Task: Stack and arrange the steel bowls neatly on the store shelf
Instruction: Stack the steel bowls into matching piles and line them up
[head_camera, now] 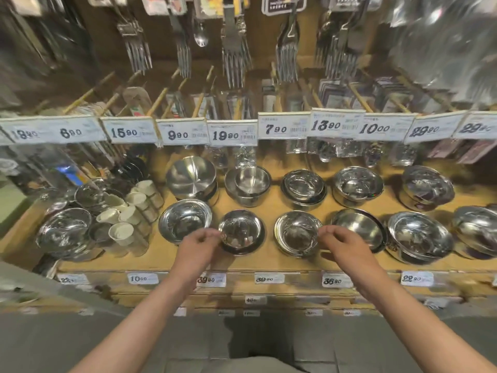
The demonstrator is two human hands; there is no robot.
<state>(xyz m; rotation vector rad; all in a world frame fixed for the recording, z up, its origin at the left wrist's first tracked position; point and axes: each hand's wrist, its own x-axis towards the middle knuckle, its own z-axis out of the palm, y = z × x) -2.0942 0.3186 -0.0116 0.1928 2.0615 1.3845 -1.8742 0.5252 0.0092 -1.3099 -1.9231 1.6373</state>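
Wooden shelving (269,262) fills the view, its yellowish board carrying two rows of steel bowls under a strip of price tags (231,134), with packaged forks (234,57) hanging above on pegs.

Both hands reach into the near row. The left hand (197,247) sits at the left rim of a small bowl stack (240,231), fingers curled in toward the rim; motion blur keeps me from saying whether they pinch it or only touch it. The right hand (343,244) sits at the right rim of the next bowl stack (297,232), thumb and forefinger drawn together at the edge, apparently pinching it. So each stack lies inward from its hand, toward the centre of the shelf, and the two stacks stand just beside each other between the hands. Each hand is nearer its own stack. Round bowls have no long axis, so any grip falls on the rim.

The bowls are polished, mirror-bright and thin-lipped, likely slippery and apt to clatter when nested. A wider bowl (185,220) lies just left of the left hand, and a tilted bowl (359,227) leans just past the right hand. In the far row the stacks (248,185) look uneven. At far left stand white cups (121,230) beside glass jars.
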